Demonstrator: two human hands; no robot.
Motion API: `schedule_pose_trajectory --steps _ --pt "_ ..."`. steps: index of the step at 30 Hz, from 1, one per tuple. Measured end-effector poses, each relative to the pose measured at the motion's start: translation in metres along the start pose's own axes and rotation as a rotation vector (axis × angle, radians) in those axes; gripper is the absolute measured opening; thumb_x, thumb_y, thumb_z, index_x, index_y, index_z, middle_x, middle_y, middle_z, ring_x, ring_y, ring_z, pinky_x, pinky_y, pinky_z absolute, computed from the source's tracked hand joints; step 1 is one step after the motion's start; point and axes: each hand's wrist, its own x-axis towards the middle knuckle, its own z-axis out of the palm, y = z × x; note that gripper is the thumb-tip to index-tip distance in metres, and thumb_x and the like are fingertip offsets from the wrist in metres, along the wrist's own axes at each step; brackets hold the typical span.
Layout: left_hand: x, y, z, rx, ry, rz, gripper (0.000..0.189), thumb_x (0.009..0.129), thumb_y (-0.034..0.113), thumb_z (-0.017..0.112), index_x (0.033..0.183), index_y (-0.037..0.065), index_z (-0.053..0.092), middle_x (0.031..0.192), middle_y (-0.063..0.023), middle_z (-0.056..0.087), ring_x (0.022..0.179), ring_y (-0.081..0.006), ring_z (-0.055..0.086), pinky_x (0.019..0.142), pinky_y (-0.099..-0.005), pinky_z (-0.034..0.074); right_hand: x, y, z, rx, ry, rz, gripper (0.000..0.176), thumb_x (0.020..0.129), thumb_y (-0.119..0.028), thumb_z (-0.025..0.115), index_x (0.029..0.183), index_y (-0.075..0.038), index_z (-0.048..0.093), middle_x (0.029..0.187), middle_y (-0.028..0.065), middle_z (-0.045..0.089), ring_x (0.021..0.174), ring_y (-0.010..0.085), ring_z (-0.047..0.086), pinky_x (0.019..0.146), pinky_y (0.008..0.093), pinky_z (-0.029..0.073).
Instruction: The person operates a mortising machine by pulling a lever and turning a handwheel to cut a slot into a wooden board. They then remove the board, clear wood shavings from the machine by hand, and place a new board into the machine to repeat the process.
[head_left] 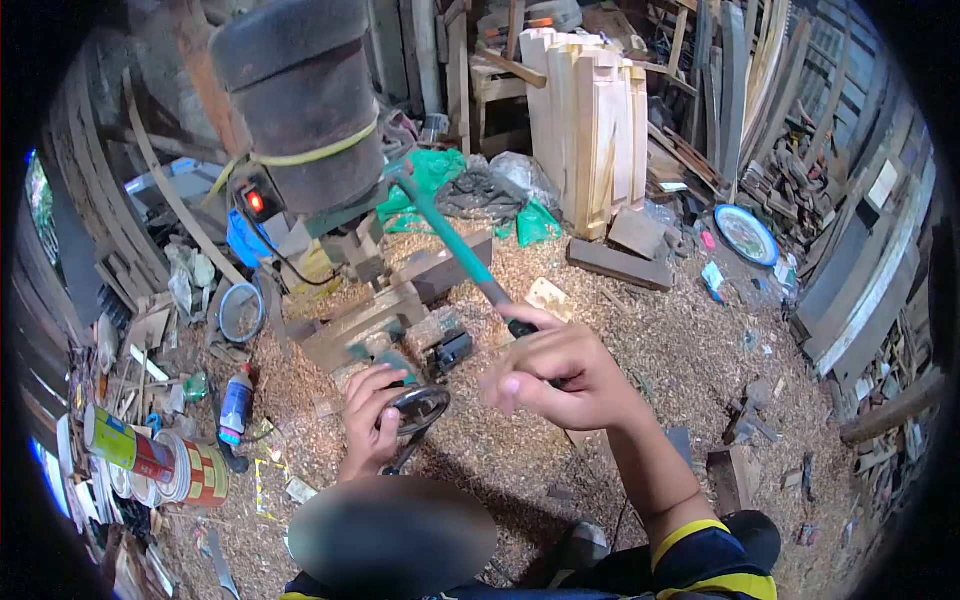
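My left hand [372, 418] is curled round the rim of a small dark handwheel [424, 402] low on a machine. A long green lever [455, 240] slopes down from the machine's head toward me and ends in a black grip. At that grip is my right hand [572, 372], its index finger laid over the end and its other fingers bent in; part of the grip is hidden under the hand. Beyond the wheel, a wooden beam [365, 325] lies across the machine's bed beside a black clamp-like block [453, 350].
A large dark motor housing [305, 110] with a lit red switch [255, 203] stands ahead. Wood shavings [640, 400] cover the floor. Pale shaped boards [590, 130] stand behind, with a dark wood block [618, 264] before them. Paint buckets [190, 470] and a blue bottle [235, 405] are at left.
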Motion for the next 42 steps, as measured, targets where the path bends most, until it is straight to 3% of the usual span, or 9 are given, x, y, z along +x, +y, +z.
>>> schedule_pose_trajectory --steps 2,5,6,17,22,27,30,36,42 --pt "0.006 0.010 -0.011 0.080 -0.090 -0.024 0.038 0.100 0.029 0.054 0.113 0.000 0.075 0.128 -0.0166 0.072 0.129 -0.0406 0.060 0.114 -0.0536 0.042 0.006 -0.003 -0.011 0.200 -0.101 -0.095 0.037 0.094 -0.019 0.074 0.060 -0.007 0.063 0.065 0.0008 0.069 0.064 0.0187 0.071 0.097 0.0439 0.054" --pt "0.018 0.028 -0.016 0.129 -0.156 -0.042 0.038 0.099 0.028 0.055 0.114 0.001 0.075 0.132 -0.0176 0.070 0.130 -0.0416 0.060 0.115 -0.0532 0.042 0.023 -0.010 -0.044 0.354 -0.376 -0.335 0.043 0.093 -0.027 0.076 0.059 -0.010 0.058 0.064 -0.0010 0.065 0.061 0.0176 0.067 0.080 0.0402 0.054" --pt "0.015 0.025 -0.017 0.153 -0.207 -0.031 0.040 0.099 0.030 0.055 0.122 0.002 0.073 0.135 -0.0181 0.068 0.132 -0.0416 0.058 0.115 -0.0530 0.042 0.033 -0.015 -0.047 0.336 -0.332 -0.455 0.039 0.086 -0.017 0.079 0.059 -0.008 0.053 0.058 0.0021 0.051 0.054 0.0223 0.051 0.064 0.0387 0.040" --pt "0.041 0.073 -0.085 0.451 -0.636 -0.069 0.054 0.088 0.025 0.073 0.139 0.007 0.068 0.150 -0.0114 0.059 0.139 -0.0372 0.053 0.116 -0.0521 0.041 0.189 -0.063 -0.083 0.171 0.340 -0.797 0.040 0.106 -0.021 0.056 0.069 -0.005 0.055 0.076 0.0075 0.060 0.069 0.0159 0.056 0.062 0.0309 0.045" --pt "0.032 0.070 -0.096 0.373 -0.608 -0.103 0.046 0.086 0.026 0.074 0.123 0.000 0.068 0.124 -0.0183 0.063 0.128 -0.0395 0.057 0.111 -0.0491 0.045 0.208 -0.051 -0.076 0.226 0.417 -0.933 0.020 0.104 -0.015 0.057 0.090 -0.001 0.057 0.087 0.0124 0.063 0.075 0.0153 0.058 0.067 0.0303 0.048" --pt "-0.011 0.044 -0.083 0.369 -0.575 -0.262 0.032 0.087 0.023 0.072 0.109 0.001 0.066 0.116 -0.0203 0.063 0.112 -0.0425 0.060 0.099 -0.0502 0.049 0.199 -0.032 -0.051 0.532 0.406 -0.721 0.041 0.097 -0.008 0.068 0.133 0.001 0.050 0.118 0.0111 0.063 0.104 0.0153 0.060 0.097 0.0304 0.049" --pt "-0.037 0.030 -0.066 0.370 -0.553 -0.244 0.029 0.090 0.022 0.070 0.108 0.000 0.066 0.114 -0.0223 0.063 0.112 -0.0434 0.060 0.098 -0.0513 0.049 0.187 -0.015 -0.047 0.446 0.357 -0.640 0.058 0.100 -0.015 0.062 0.150 0.003 0.038 0.136 0.0244 0.061 0.127 0.0275 0.060 0.115 0.0454 0.043" --pt "-0.075 0.029 -0.027 0.303 -0.357 -0.340 0.023 0.093 0.020 0.067 0.104 -0.001 0.064 0.107 -0.0244 0.061 0.102 -0.0457 0.060 0.090 -0.0543 0.049 0.116 0.037 -0.008 0.357 0.460 -0.401 0.067 0.098 -0.014 0.063 0.156 0.005 0.034 0.152 0.0204 0.050 0.143 0.0313 0.049 0.125 0.0456 0.031" --pt "-0.121 0.004 0.005 0.405 -0.290 -0.418 0.036 0.090 0.025 0.067 0.110 -0.003 0.060 0.119 -0.0299 0.057 0.111 -0.0503 0.055 0.098 -0.0582 0.044 0.015 0.100 0.041 0.061 0.009 0.112 0.045 0.101 -0.017 0.064 0.142 0.000 0.054 0.143 0.0194 0.058 0.138 0.0313 0.055 0.119 0.0426 0.040"
